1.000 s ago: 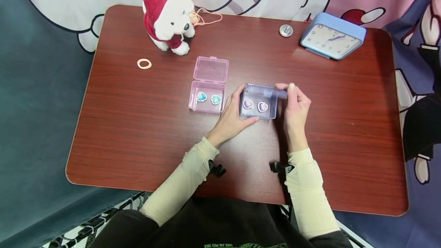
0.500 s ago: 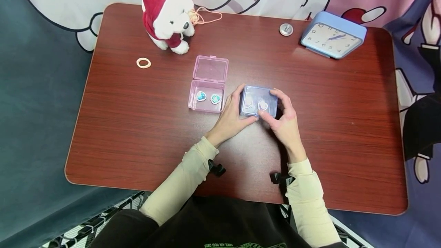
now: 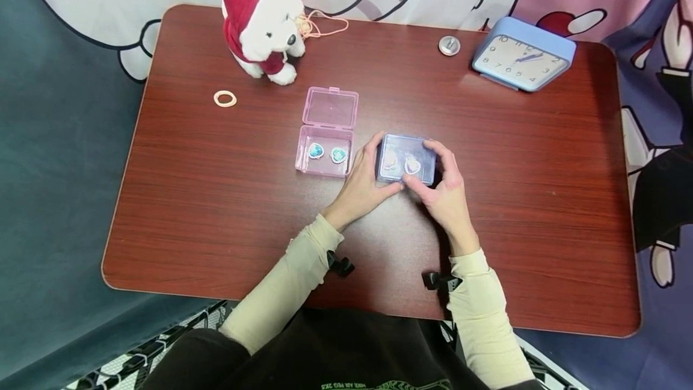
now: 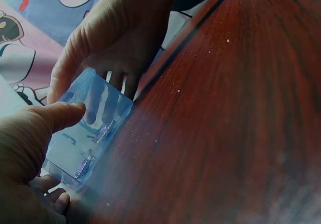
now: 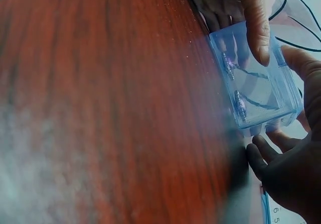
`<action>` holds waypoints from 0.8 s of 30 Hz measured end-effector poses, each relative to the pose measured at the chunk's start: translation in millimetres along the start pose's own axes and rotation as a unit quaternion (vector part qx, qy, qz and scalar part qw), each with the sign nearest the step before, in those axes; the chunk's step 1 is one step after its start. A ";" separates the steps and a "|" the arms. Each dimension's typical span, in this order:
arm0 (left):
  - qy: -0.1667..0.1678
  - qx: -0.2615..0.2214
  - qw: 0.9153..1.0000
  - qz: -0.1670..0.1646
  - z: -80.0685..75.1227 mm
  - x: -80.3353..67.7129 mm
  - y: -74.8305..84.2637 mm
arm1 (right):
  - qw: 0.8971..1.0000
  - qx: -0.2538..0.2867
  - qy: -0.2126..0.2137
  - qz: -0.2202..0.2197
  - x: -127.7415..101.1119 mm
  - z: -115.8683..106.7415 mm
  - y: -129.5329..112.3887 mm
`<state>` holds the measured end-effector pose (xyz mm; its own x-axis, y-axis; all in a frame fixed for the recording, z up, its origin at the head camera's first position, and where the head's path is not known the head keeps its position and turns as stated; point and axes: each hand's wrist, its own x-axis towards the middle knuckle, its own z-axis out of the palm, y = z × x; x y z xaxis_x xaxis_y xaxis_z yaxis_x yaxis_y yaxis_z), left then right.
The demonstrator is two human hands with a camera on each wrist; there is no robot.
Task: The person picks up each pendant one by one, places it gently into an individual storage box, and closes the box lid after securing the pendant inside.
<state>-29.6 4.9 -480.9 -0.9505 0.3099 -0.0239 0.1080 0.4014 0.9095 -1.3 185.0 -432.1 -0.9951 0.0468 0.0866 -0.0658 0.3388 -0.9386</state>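
A small clear bluish plastic box [image 3: 399, 148] stands on the table with its lid down. Two purple heart-shaped jewels [image 3: 412, 165] with sparkling rims show through it. My left hand [image 3: 360, 196] holds the box's left side, thumb along the near wall and fingers toward the far corner. From the right, my right hand [image 3: 448, 200] grips it with thumb at the near edge and a finger at the far right corner. The right wrist view shows the box [image 5: 263, 93] between both hands, jewels at its bottom. Just left, a pink plastic box [image 3: 330, 107] lies open, holding two blue heart-shaped jewels [image 3: 338, 155].
A white plush dog [image 3: 271, 35] in a red hat sits at the back left, with a peach cord [image 3: 311, 29] beside it. A pale ring [image 3: 225, 99] lies at left. At the back right are a round silvery piece [image 3: 449, 46] and a blue clock [image 3: 522, 56].
The bluish box's lid, standing up under my right hand a second ago, has come down over the box. My right hand has moved left and now holds the box's near and far edges.
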 end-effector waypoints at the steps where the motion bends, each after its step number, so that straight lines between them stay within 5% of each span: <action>1: 0.002 -0.002 1.000 -0.002 0.0 -1.1 0.9 | 1.000 0.000 0.000 0.000 0.3 0.1 0.6; 7: -0.005 0.004 1.000 0.013 -15.0 -34.6 21.3 | 1.000 0.005 -0.002 0.002 0.5 1.3 1.6; 10: 0.009 -0.019 0.995 0.097 -35.6 -56.8 35.2 | 1.000 0.000 0.002 -0.001 0.7 0.2 0.4; 14: 0.089 -0.018 0.980 0.175 -73.3 -62.5 26.6 | 1.000 -0.007 0.006 0.007 1.1 -1.0 12.0; 18: 0.134 0.032 0.986 0.094 -111.1 -50.5 -8.3 | 0.999 -0.044 0.012 0.000 2.2 -3.9 30.6; 21: 0.094 0.030 0.995 0.016 -131.1 -44.0 -35.8 | 0.995 -0.086 0.039 -0.044 6.8 -1.8 28.1; 24: 0.049 0.017 0.999 -0.012 -141.3 -39.2 -54.9 | 0.988 -0.095 0.070 -0.104 19.3 8.4 12.7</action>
<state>-39.4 -151.1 -471.3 -0.9768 0.2140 -0.0028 0.0932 0.4367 0.8947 -21.9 182.3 -445.1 -0.9412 0.0821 0.3278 -0.2389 0.5244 -0.8173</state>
